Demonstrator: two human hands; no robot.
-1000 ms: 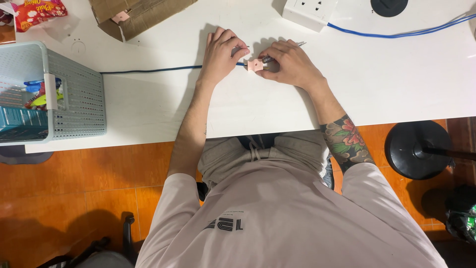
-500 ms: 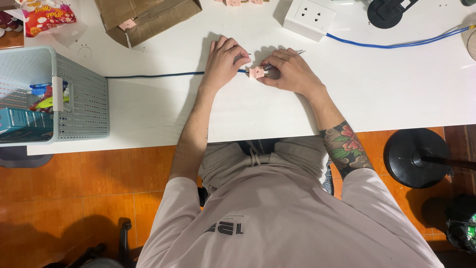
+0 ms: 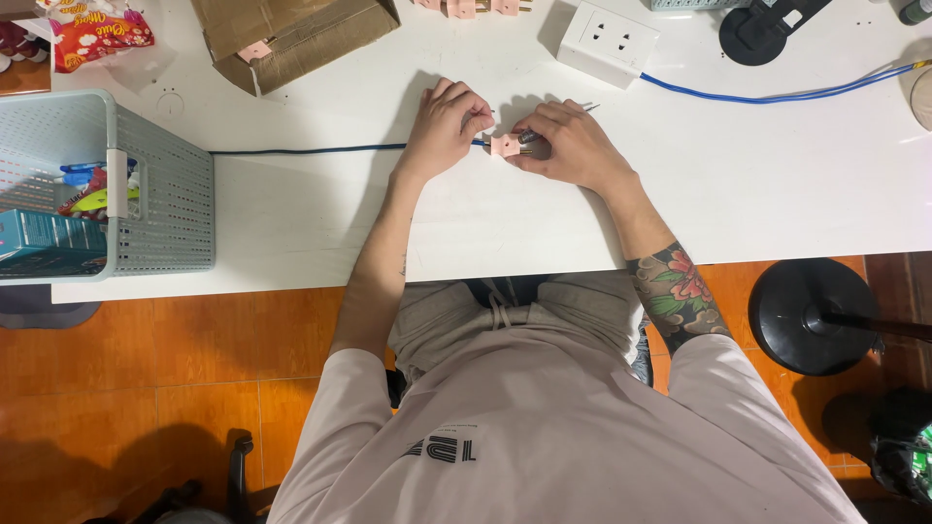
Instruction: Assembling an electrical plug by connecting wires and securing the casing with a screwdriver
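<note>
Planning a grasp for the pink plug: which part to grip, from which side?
Grip the pink plug across its flat body faces, coming from the right, probably. The blue cable leaves its left end, pinched by the left hand; the right hand already holds that side.

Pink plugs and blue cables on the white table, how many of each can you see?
Pink plugs: 5 — one between the left hand and right hand, three at the top edge, one by the cardboard box
Blue cables: 2 — one dark, one bright
Total: 7
</note>
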